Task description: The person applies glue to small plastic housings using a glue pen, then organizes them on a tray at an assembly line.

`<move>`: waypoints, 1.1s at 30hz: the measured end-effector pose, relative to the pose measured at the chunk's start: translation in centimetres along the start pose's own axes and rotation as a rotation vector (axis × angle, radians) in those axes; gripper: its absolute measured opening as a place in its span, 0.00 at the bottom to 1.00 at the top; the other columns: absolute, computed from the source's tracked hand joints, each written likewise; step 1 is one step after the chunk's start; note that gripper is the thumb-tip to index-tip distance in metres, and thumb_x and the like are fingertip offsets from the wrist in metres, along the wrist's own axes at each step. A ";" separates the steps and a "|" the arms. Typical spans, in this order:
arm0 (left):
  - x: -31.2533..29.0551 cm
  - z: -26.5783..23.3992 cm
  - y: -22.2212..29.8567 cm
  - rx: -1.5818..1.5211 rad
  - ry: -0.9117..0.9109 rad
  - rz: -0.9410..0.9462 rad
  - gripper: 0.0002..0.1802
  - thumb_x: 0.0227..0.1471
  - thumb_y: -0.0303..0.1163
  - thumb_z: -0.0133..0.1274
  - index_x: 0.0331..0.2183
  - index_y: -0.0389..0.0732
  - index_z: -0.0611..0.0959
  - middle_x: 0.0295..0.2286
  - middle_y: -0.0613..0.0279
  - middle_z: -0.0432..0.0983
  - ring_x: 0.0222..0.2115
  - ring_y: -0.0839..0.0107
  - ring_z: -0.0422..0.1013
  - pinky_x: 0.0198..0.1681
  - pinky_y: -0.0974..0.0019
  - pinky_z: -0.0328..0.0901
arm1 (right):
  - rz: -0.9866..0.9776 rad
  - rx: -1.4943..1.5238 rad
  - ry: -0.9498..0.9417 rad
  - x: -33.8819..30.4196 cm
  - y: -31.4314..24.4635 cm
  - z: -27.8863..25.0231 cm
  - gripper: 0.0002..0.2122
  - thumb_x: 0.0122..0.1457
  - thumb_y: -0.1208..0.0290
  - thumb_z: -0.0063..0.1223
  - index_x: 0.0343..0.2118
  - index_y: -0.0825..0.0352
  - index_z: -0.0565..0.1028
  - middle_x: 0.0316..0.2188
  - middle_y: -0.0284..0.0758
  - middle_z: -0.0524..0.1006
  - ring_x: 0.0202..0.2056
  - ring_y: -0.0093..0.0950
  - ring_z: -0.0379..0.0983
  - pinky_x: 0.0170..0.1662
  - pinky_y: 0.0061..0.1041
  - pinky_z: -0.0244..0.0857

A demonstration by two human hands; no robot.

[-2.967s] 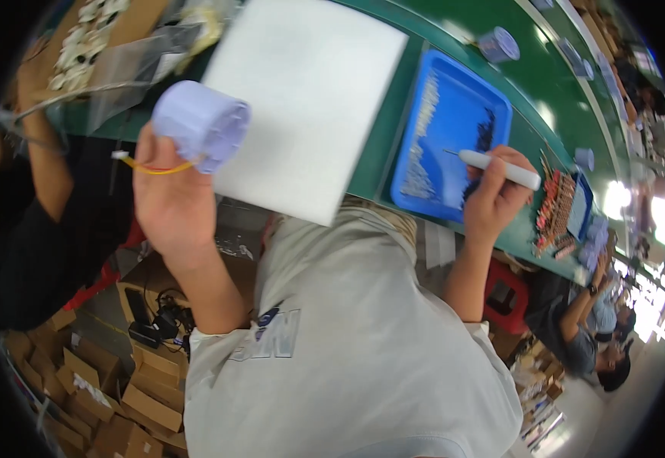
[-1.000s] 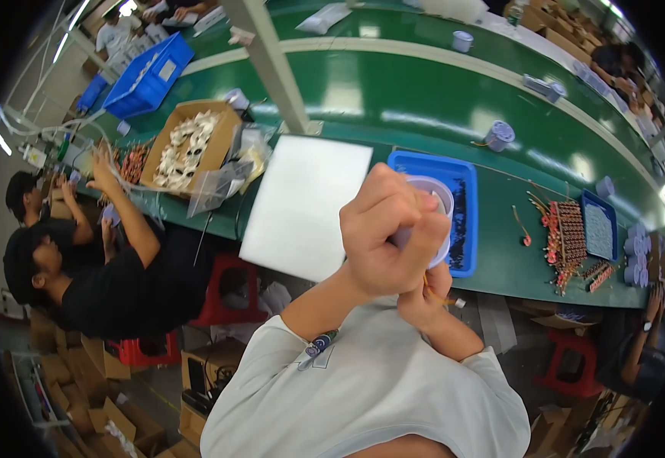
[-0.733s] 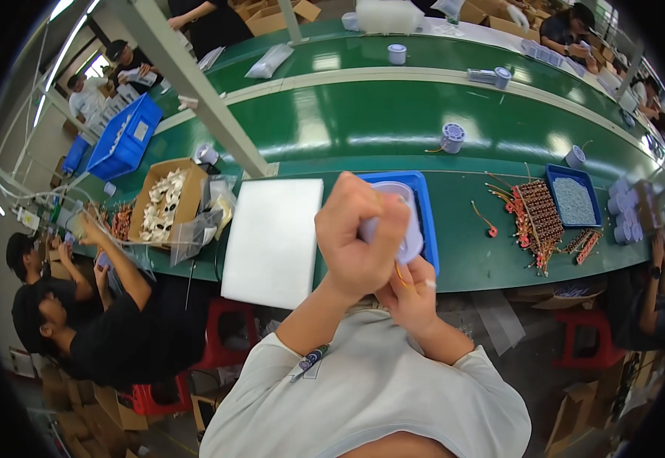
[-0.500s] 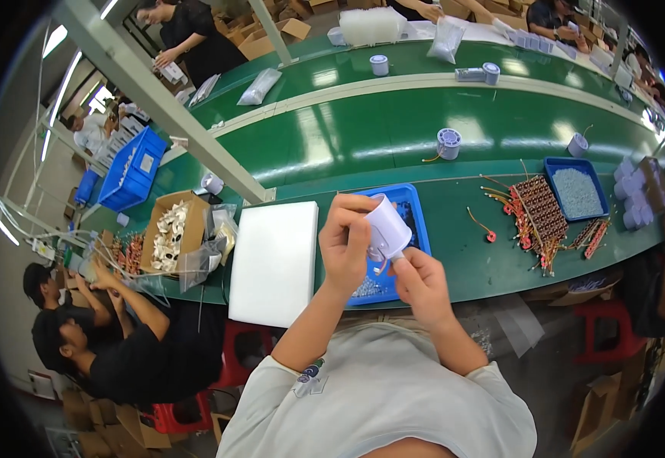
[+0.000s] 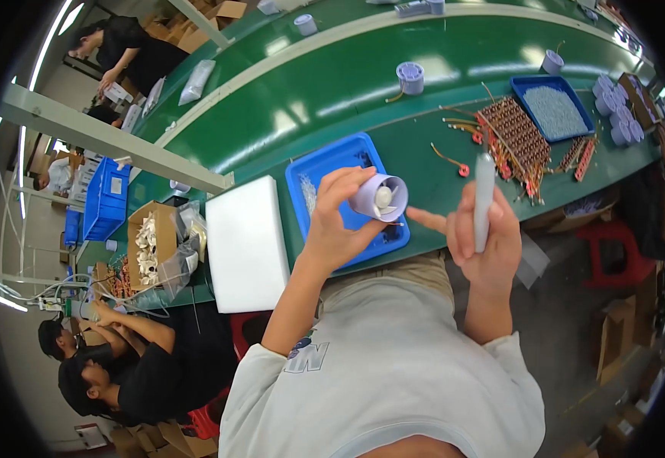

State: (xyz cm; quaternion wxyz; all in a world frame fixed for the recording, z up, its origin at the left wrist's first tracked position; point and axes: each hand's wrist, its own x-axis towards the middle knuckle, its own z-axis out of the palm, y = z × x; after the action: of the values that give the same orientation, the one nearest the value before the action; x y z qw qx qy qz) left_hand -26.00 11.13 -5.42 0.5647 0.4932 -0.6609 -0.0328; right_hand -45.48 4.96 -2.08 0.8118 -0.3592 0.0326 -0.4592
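My left hand point(image 5: 330, 233) is closed round a lavender plastic cylinder point(image 5: 364, 201), held above a blue tray. Its open end faces right and toward me, showing a white round part point(image 5: 383, 197) with blade-like pieces inside. A short wire end shows beneath the cylinder. To the right, my right hand point(image 5: 491, 256) grips a slim tool with a light grey handle point(image 5: 484, 206); a thin dark shaft points away from me. The right index finger stretches toward the cylinder's rim, and I cannot tell whether it touches. Clear small pieces and dark parts lie in the blue tray point(image 5: 296, 191).
A white foam block point(image 5: 246, 244) lies left of the tray. Beyond it stands a cardboard box point(image 5: 166, 237) of white parts. Right are wired brown-red coil parts point(image 5: 512, 137) and another blue tray point(image 5: 517, 95) of clear pieces. A post point(image 5: 119, 133) rises at left; co-workers sit nearby.
The cylinder has turned so its open end faces right. My right hand has drawn away from it to the right, and the grey-handled tool now shows there. The whole view has shifted.
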 end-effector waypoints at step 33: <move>6.7 -12.6 -24.6 0.850 -0.452 -0.437 0.27 0.46 0.56 0.46 0.48 0.60 0.70 0.49 0.53 0.58 0.49 0.48 0.56 0.50 0.49 0.54 | 0.091 -1.113 0.062 -3.6 8.0 -0.1 0.13 0.52 0.78 0.50 0.41 0.68 0.68 0.18 0.30 0.70 0.20 0.14 0.64 0.22 0.13 0.58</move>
State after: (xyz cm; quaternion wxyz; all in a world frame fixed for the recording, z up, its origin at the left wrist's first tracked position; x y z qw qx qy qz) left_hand -0.19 0.45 -10.87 0.1382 0.7855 -0.6030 0.0156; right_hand -41.82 10.30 -8.05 0.5174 -0.7182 0.3093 -0.3477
